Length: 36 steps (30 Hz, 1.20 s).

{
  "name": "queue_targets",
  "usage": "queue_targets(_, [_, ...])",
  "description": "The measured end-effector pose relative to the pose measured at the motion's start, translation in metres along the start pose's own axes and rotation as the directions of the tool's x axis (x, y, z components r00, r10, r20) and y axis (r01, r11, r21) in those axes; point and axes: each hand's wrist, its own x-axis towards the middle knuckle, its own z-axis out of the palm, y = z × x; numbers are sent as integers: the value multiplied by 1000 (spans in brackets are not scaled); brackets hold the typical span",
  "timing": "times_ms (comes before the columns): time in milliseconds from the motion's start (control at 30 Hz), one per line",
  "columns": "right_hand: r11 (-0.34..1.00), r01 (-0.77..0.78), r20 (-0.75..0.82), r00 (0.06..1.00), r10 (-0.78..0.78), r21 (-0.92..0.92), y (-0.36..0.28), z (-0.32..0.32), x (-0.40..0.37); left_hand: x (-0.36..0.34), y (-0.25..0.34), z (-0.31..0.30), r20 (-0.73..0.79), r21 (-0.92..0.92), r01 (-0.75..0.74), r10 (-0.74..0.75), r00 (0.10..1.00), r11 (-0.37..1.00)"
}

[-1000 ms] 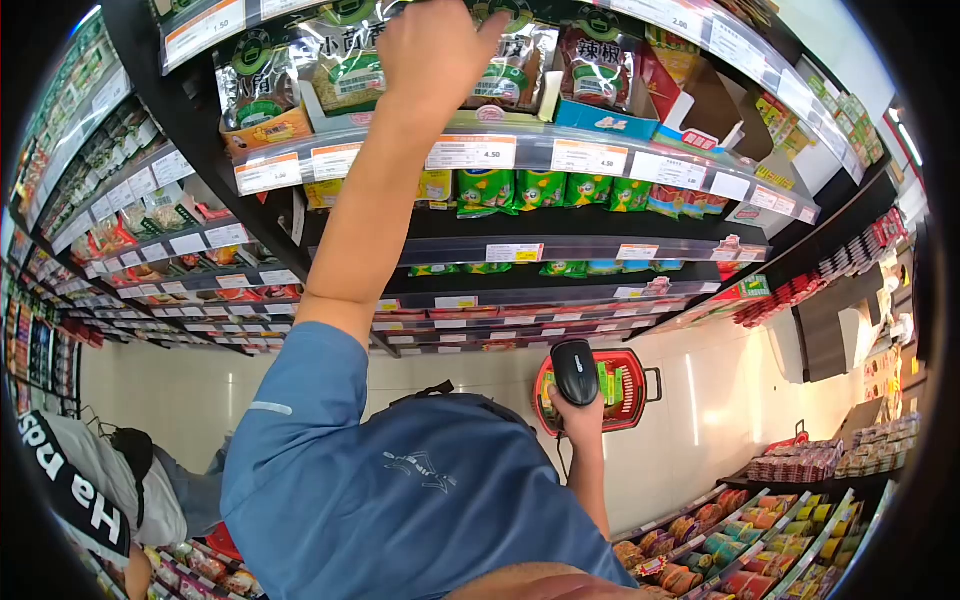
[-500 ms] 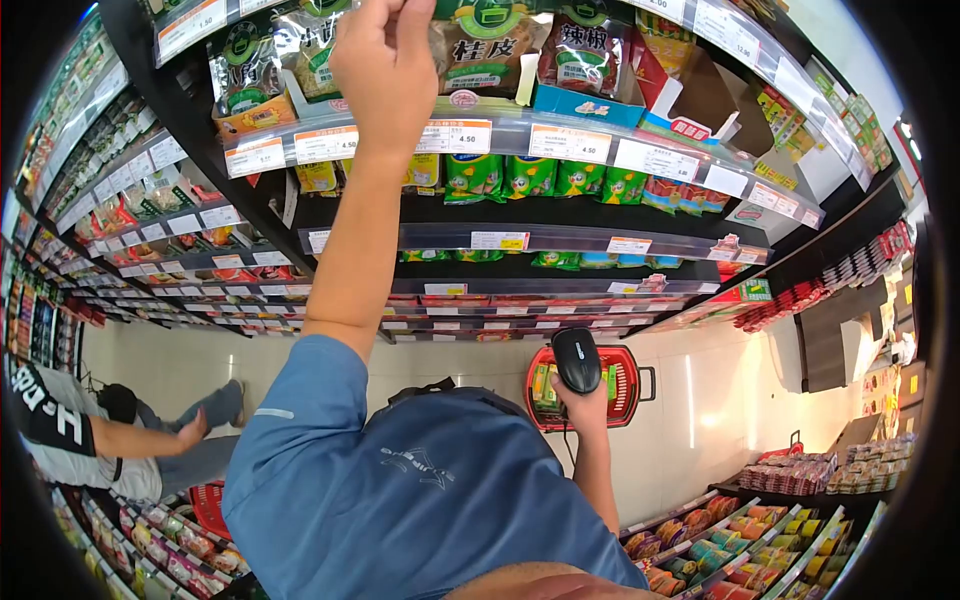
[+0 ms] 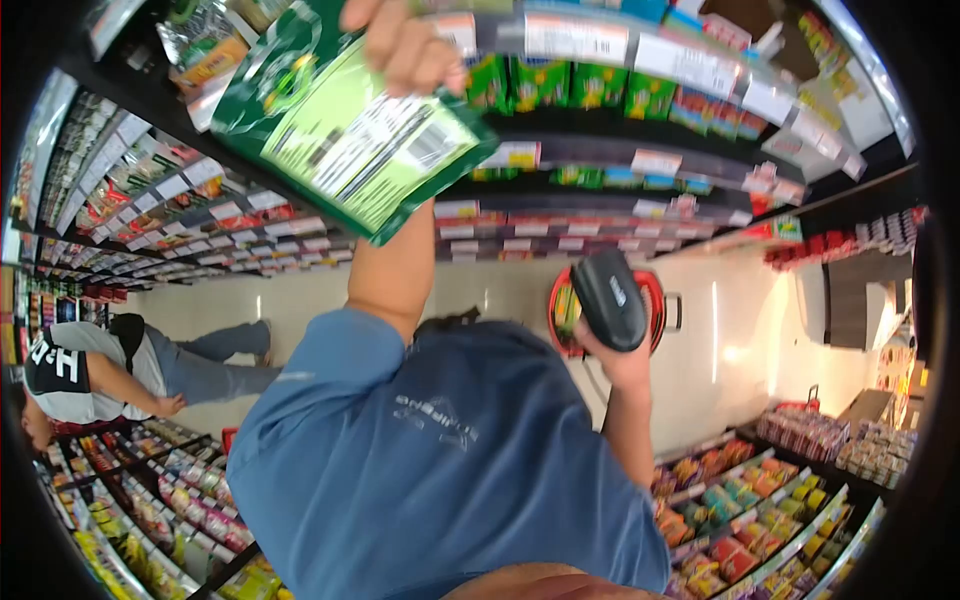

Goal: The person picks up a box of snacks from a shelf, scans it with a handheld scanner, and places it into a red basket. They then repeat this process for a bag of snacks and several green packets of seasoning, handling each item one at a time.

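Observation:
My left hand [image 3: 405,50] is raised at the top of the view, its fingers closed on the upper edge of a dark green spice packet [image 3: 350,140]. The packet hangs tilted, its pale green printed back and barcode turned toward me. In my right hand [image 3: 618,358], lower and to the right, is a black handheld barcode scanner [image 3: 612,300] with a cable hanging below. Beneath the scanner, a red shopping basket [image 3: 656,310] on the floor holds green and yellow packs, partly hidden.
In front stands a shelf [image 3: 690,165] with price labels and several green snack bags [image 3: 540,85]. Another person [image 3: 100,365] is at the left by more shelving. Packed goods [image 3: 740,540] fill racks at the lower right. Pale floor [image 3: 720,330] stretches to the right.
My left hand has pulled the packet away from the top shelf and turned its back toward me. The scanner has come up closer. The view has shifted and the other person has moved.

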Motion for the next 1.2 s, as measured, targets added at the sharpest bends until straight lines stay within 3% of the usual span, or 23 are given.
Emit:
queue_targets(33, [1000,27,54,998,-28,5,-9,-3,-1,-7,-8,-14,-5,-76,106,-107,994,991])
queue_targets(233, [983,170,203,963,-180,64,-41,-9,-7,-68,-66,-34,-221,-90,264,-278,935,960])
queue_targets(367, [977,205,165,967,-193,-56,-36,-30,-16,-96,-99,-60,-337,-92,404,-410,848,910])
queue_targets(433, [997,63,38,997,-65,48,-26,-44,-31,-119,-125,-66,-398,-117,469,-474,785,875])
queue_targets(500, [996,-93,-53,994,94,17,-11,-75,-45,-142,-152,-112,-450,-174,526,-542,709,832])
queue_targets(567, [985,-145,-181,970,160,93,17,-108,-60,-173,-171,-125,-479,-245,570,-609,632,784])
queue_targets(600, [975,-211,-277,935,223,72,28,-125,-72,-204,-182,-138,-768,278,822,-399,501,497])
queue_targets(633, [960,-273,-368,888,274,58,37,-138,-83,-245,-189,-151,-859,511,851,-47,510,-122])
queue_targets(700, [953,-284,-520,801,296,106,45,-155,-102,-317,-200,-164,-635,709,587,9,773,-391])
queue_targets(733, [943,-317,-555,768,319,103,50,-166,-113,-348,-205,-161,-717,617,667,51,696,-418])
queue_targets(767, [932,-348,-586,736,338,101,55,-177,-124,-374,-212,-160,-722,619,670,40,691,-409])
queue_targets(833, [930,-352,-621,708,336,102,56,-188,-137,-410,-227,-154,-859,454,709,-53,509,-540])
queue_targets(967, [906,-416,-642,675,364,77,48,-194,-144,-429,-269,-152,-815,513,601,-128,565,-614])
queue_targets(1033, [883,-464,-644,656,393,67,45,-191,-144,-430,-289,-159,-865,492,580,-288,412,-649])
queue_targets(1067, [878,-475,-620,671,406,61,48,-191,-146,-433,-299,-161,-818,572,570,-355,452,-590])
queue_targets(1100, [873,-487,-603,693,397,14,49,-192,-146,-430,-308,-163,-860,505,553,-441,257,-662])
queue_targets(1200, [884,-465,-608,712,350,-35,54,-185,-143,-450,-323,-163,-834,546,469,-501,230,-694])
